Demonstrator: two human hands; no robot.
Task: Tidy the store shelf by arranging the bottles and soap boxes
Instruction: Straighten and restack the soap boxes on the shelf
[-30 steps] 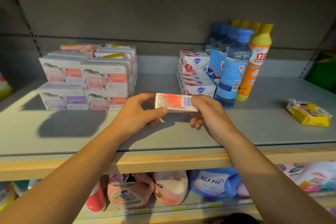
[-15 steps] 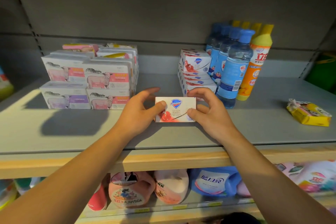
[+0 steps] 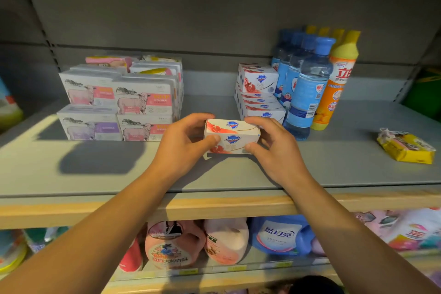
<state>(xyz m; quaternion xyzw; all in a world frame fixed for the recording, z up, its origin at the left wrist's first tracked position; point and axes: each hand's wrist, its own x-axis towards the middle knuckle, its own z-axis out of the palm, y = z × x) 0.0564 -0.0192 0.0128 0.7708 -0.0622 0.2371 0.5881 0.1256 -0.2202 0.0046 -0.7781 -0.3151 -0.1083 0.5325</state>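
Observation:
A white and red soap box (image 3: pixel 232 136) with a blue shield logo is held between both hands just above the grey shelf (image 3: pixel 334 169). My left hand (image 3: pixel 183 143) grips its left end, thumb on the front. My right hand (image 3: pixel 274 148) grips its right end. Right behind it lies a row of matching soap boxes (image 3: pixel 259 93), one stacked on top. Blue water bottles (image 3: pixel 307 88) and orange bottles with yellow caps (image 3: pixel 338 81) stand in rows to the right of that row.
Stacked sheep-print soap boxes (image 3: pixel 119 100) fill the shelf's left rear. A yellow wrapped pack (image 3: pixel 405 145) lies alone at the far right. A wooden strip (image 3: pixel 214 205) edges the shelf front. Detergent jugs (image 3: pixel 174 243) sit on the lower shelf.
The soap box has been turned from barcode side up to logo side facing me, and both hands have carried it forward and lower, close to the row of matching boxes.

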